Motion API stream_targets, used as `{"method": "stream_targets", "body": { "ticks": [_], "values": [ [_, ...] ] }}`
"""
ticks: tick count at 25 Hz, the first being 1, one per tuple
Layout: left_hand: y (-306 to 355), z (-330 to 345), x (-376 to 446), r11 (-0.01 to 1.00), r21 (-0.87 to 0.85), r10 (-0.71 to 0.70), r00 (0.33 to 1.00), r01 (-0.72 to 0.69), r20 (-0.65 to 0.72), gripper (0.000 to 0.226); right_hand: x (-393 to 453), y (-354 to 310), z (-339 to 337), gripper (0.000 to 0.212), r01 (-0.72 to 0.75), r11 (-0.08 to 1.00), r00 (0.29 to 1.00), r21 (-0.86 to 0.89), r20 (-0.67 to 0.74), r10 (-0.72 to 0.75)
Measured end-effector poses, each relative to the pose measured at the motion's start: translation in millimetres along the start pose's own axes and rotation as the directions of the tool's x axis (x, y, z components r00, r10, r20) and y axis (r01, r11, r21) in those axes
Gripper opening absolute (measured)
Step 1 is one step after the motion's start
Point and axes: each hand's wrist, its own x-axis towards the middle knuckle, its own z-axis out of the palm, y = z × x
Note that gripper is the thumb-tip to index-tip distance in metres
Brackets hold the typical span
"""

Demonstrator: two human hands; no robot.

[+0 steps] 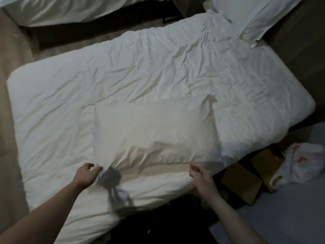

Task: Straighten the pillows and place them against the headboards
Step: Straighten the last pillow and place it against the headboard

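Note:
A white pillow [154, 134] lies flat on the near part of the bed's wrinkled white duvet [140, 71]. My left hand [86, 175] is at the pillow's near left corner, fingers loosely bent and touching the fabric edge. My right hand [200, 175] hovers just off the pillow's near right edge with relaxed fingers, holding nothing. A second white pillow [251, 16] lies at the far right, at the head end of the bed, with its open case end hanging toward the mattress.
A second bed with white bedding [58, 9] runs along the top left, separated by a strip of brown carpet [10, 50]. Cardboard boxes [246, 184] and a white plastic bag [304, 162] sit on the floor at right. Dark clothing [158, 224] is below.

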Motion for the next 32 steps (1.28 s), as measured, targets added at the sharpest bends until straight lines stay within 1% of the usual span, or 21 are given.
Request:
{"method": "stream_targets", "body": {
  "ticks": [3,6,8,10,11,12,13,15,16,17,18,19,21,22,24,25,27,28,29,31,32],
  "values": [
    [22,11,8,0.998,-0.033,-0.049,0.997,0.047,-0.056,0.063,66,1,-32,0.032,-0.090,0.993,0.996,-0.074,-0.001,0.090],
    [30,17,19,0.996,-0.013,-0.087,0.993,0.086,-0.074,0.068,117,4,-48,0.041,-0.203,0.975,0.979,-0.094,-0.032,0.201],
    [25,21,27,0.990,-0.027,-0.137,0.988,0.135,-0.066,0.075,140,4,-52,0.042,-0.284,0.959,0.958,-0.022,-0.054,0.282],
    [18,26,40,0.980,-0.071,-0.191,0.981,0.188,-0.044,0.085,155,6,-50,0.036,-0.370,0.926,0.928,0.072,-0.028,0.372],
    [9,30,51,0.974,-0.091,-0.209,0.978,0.206,-0.022,0.091,160,11,-49,0.039,-0.405,0.906,0.913,0.125,-0.003,0.408],
    [-2,36,64,0.969,-0.090,-0.233,0.973,0.232,-0.002,0.095,168,18,-47,0.048,-0.435,0.881,0.899,0.188,0.027,0.438],
    [-20,45,84,0.963,-0.083,-0.254,0.967,0.256,0.026,0.093,174,24,-44,0.059,-0.464,0.851,0.883,0.244,0.054,0.466],
    [-22,61,98,0.964,-0.097,-0.244,0.969,0.246,0.034,0.077,191,38,-37,0.071,-0.522,0.784,0.846,0.337,0.082,0.527],
    [-11,66,94,0.968,-0.085,-0.235,0.972,0.236,0.017,0.064,198,41,-32,0.069,-0.531,0.753,0.835,0.388,0.091,0.542],
    [3,69,87,0.976,-0.035,-0.216,0.976,0.216,-0.005,0.052,202,42,-27,0.060,-0.523,0.737,0.836,0.429,0.092,0.540],
    [11,69,83,0.982,0.010,-0.189,0.981,0.190,-0.036,0.045,204,41,-22,0.049,-0.505,0.723,0.842,0.471,0.083,0.534],
    [22,66,74,0.988,0.017,-0.149,0.987,0.150,-0.054,0.044,203,41,-20,0.044,-0.457,0.735,0.859,0.500,0.032,0.512],
    [44,50,45,0.996,-0.068,-0.059,0.997,0.055,-0.058,0.048,192,25,-19,0.045,-0.348,0.793,0.896,0.500,-0.073,0.439],
    [58,37,26,0.993,-0.115,-0.001,0.997,-0.008,-0.080,0.044,181,8,-23,0.046,-0.285,0.827,0.916,0.485,-0.117,0.384],
    [92,4,-16,0.972,-0.181,0.121,0.978,-0.151,-0.167,0.029,149,-41,-34,0.044,-0.118,0.923,0.941,0.366,-0.256,0.222],
    [113,-16,-38,0.956,-0.196,0.176,0.961,-0.219,-0.214,0.027,132,-70,-42,0.046,-0.037,0.964,0.933,0.262,-0.336,0.127],
    [158,-55,-73,0.902,-0.288,0.245,0.931,-0.321,-0.272,0.037,100,-123,-66,0.048,0.083,0.994,0.885,0.070,-0.464,-0.041],
    [179,-70,-85,0.874,-0.337,0.254,0.920,-0.350,-0.298,0.041,86,-144,-80,0.049,0.108,0.994,0.860,-0.013,-0.501,-0.100],
    [200,-84,-93,0.850,-0.388,0.252,0.922,-0.356,-0.295,0.041,74,-158,-94,0.051,0.126,0.989,0.836,-0.080,-0.528,-0.150],
    [231,-95,-81,0.824,-0.471,0.247,0.948,-0.313,-0.198,0.033,62,-165,-123,0.053,0.085,0.984,0.812,-0.156,-0.562,-0.160],
    [242,-93,-70,0.829,-0.491,0.229,0.964,-0.267,-0.136,0.031,60,-159,-135,0.054,0.031,0.981,0.819,-0.190,-0.559,-0.134]
  ]
}}
